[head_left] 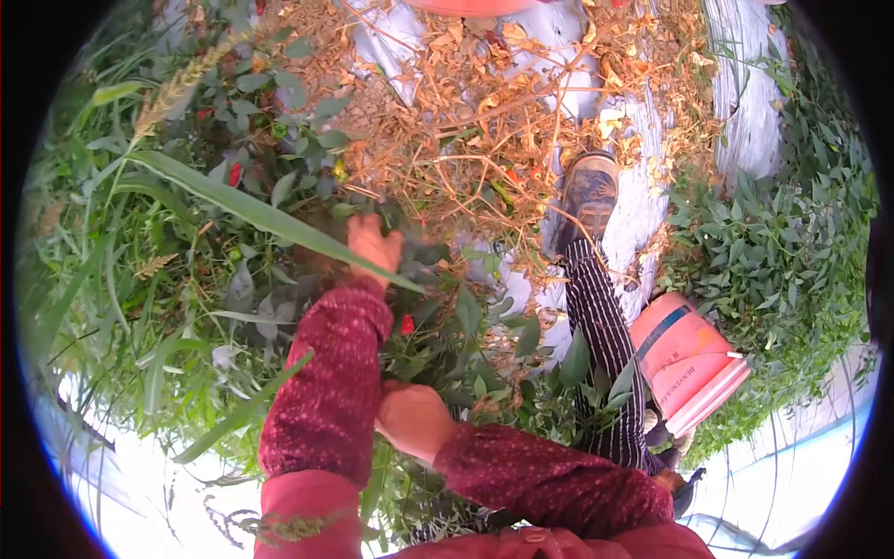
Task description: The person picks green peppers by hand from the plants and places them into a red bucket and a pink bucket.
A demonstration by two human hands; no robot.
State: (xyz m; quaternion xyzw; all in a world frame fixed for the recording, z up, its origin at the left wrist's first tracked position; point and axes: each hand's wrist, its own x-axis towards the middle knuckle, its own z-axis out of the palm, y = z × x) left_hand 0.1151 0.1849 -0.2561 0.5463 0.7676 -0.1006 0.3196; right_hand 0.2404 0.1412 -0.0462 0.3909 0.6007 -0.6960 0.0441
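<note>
My left hand (374, 248) reaches forward into the leafy pepper plants (289, 186), under a long grass blade (247, 207). Its fingertips are blurred among the leaves, so whether they grip anything does not show. Closer to my body, my right hand (415, 421) is closed in a fist beside my left forearm; whatever it may hold is hidden. A red pepper (407, 324) hangs in the foliage between the two hands. Another red pepper (235, 174) shows among leaves on the left.
A pinkish-red bucket (680, 349) leans on its side at the right, near my striped trouser leg (601, 326). My shoe (591, 193) stands on plastic sheeting (638, 205). Dry brown stalks (475, 121) cover the ground ahead. A red container (475, 6) shows at the top edge.
</note>
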